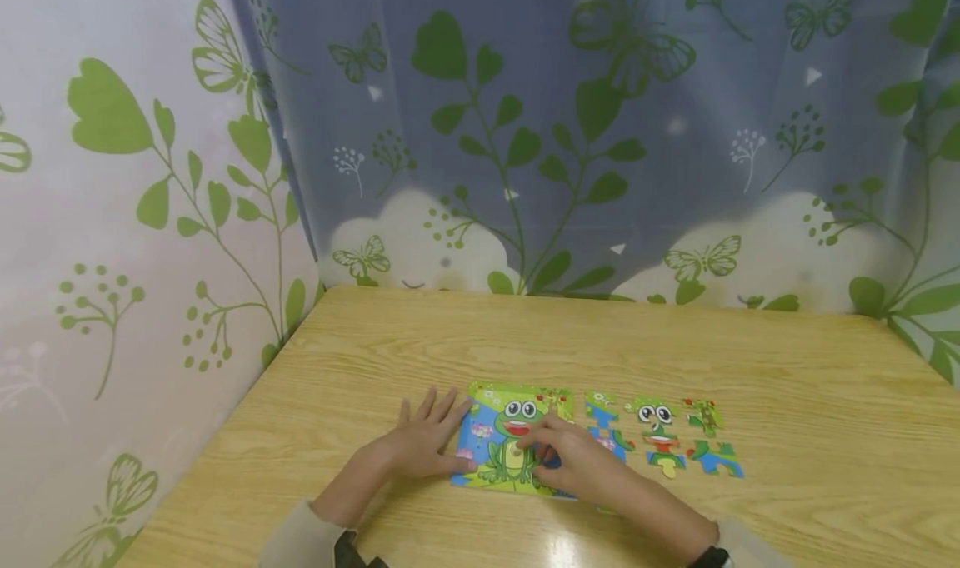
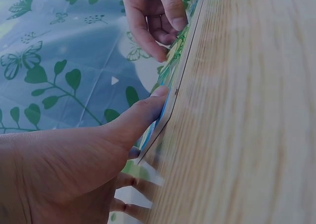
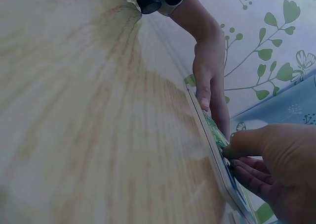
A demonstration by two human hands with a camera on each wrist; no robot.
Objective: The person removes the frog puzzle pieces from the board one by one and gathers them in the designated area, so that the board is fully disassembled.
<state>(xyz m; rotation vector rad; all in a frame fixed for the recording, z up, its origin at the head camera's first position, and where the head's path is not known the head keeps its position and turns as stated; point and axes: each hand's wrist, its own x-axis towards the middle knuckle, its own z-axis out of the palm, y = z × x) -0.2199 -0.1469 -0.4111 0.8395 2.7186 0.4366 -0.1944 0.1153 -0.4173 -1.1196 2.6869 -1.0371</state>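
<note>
A flat puzzle board (image 1: 487, 395) with a green frog on it lies on the table. My left hand (image 1: 427, 441) is at its left edge, fingers spread and thumb (image 2: 150, 105) resting on the lower left corner. Over the right part of the board is my right hand (image 1: 573, 455), its index fingertip at the frog's belly and its thumb a little apart, lower down. In the left wrist view the right hand (image 2: 155, 16) shows nothing between index finger and thumb, its other fingers bent inward. The board's lower right part is hidden under this hand.
Right of the board lie several loose puzzle pieces, among them a frog-eyes piece (image 1: 654, 414), a tree piece (image 1: 703, 416) and a blue piece (image 1: 716, 460). The wooden table (image 1: 375, 335) ends at a patterned curtain (image 1: 480, 135) behind and on the left.
</note>
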